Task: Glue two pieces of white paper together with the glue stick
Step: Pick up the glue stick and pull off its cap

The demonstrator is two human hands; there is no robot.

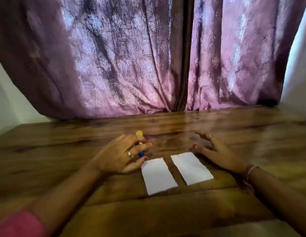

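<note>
Left hand (120, 155) wrapped around glue stick (140, 142), upright, yellow cap on top, just far-left of papers. Right hand (215, 152) spread wide, empty, likely placed to pull cap. Left paper (158, 176) and right paper (191, 168) flat on wooden table (80, 134), side by side, apart, unglued.

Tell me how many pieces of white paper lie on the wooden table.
2. The left white paper rectangle lies by the left hand; the right white paper rectangle lies beside it, apart, near the right hand. None seems hidden.
</note>
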